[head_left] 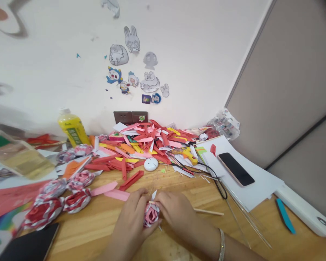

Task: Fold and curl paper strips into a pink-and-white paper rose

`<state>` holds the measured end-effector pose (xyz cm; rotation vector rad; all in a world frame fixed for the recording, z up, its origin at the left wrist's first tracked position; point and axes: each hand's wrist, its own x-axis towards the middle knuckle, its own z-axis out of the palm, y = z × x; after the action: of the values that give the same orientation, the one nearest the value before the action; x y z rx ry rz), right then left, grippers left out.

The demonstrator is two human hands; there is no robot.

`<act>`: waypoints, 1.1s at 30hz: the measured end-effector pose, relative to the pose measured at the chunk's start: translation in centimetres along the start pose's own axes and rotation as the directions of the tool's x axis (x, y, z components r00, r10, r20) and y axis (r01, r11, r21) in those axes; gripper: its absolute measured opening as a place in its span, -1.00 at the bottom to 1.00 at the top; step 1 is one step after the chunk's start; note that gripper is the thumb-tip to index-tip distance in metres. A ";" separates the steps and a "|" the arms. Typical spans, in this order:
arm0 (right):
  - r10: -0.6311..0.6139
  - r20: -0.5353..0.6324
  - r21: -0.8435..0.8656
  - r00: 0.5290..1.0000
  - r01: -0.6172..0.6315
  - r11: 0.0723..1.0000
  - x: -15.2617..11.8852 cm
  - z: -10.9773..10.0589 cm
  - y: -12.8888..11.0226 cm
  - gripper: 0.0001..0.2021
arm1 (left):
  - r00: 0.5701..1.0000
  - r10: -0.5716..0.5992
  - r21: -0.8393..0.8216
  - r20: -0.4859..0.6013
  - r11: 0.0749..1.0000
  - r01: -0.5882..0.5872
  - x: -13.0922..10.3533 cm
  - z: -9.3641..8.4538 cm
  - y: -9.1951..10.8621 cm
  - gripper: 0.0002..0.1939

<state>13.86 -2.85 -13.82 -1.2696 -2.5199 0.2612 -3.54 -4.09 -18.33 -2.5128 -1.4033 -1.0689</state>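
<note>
Paper rose [151,214]: left hand [132,217] and right hand [176,212] fingers closed around it, bracing petals; finished roses [77,200] lay nearby on bench [97,224].

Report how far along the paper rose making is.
Done: several rolled paper roses lie finished at the left of the table. In hand: the left hand and right hand together pinch another rose. Left: a big pile of folded paper strips sits unused by the wall.
</note>
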 end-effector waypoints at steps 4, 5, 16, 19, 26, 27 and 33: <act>0.037 -0.079 0.214 0.996 -0.019 0.977 -0.2 -0.5 -0.3 -0.88 | 1.000 -0.003 -0.002 0.010 1.000 0.003 -0.1 0.1 0.0 -0.63; 0.049 -0.078 0.269 0.996 -0.026 0.963 -0.2 -0.7 -0.3 -0.90 | 1.000 0.009 -0.002 0.008 1.000 -0.009 0.0 0.0 0.1 -0.64; 0.042 -0.085 0.366 0.995 -0.008 0.930 -0.2 -0.6 0.3 -0.89 | 0.994 0.101 0.074 -0.037 0.992 -0.098 0.8 -0.9 0.6 -0.59; -0.004 -0.073 0.282 0.997 0.024 0.959 -0.2 -0.4 0.3 -0.84 | 0.996 0.090 0.068 -0.027 0.994 -0.088 0.7 -0.8 0.6 -0.58; 0.016 -0.139 0.208 0.990 0.013 0.978 -0.3 0.0 0.3 -0.92 | 0.992 0.116 0.075 -0.050 0.991 -0.112 1.0 -0.9 0.6 -0.61; 0.029 -0.158 0.192 0.987 0.002 0.981 -0.3 0.1 0.3 -0.93 | 0.991 0.119 0.078 -0.053 0.990 -0.115 1.0 -0.9 0.6 -0.62; 0.028 -0.233 0.110 0.972 -0.002 0.994 -0.5 0.2 0.2 -0.85 | 0.992 0.111 0.095 -0.064 0.990 -0.105 0.9 -0.9 0.6 -0.67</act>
<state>14.20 -3.09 -14.18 -1.2019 -2.2665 0.2340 -3.20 -4.09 -16.96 -2.4318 -1.2532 -1.0369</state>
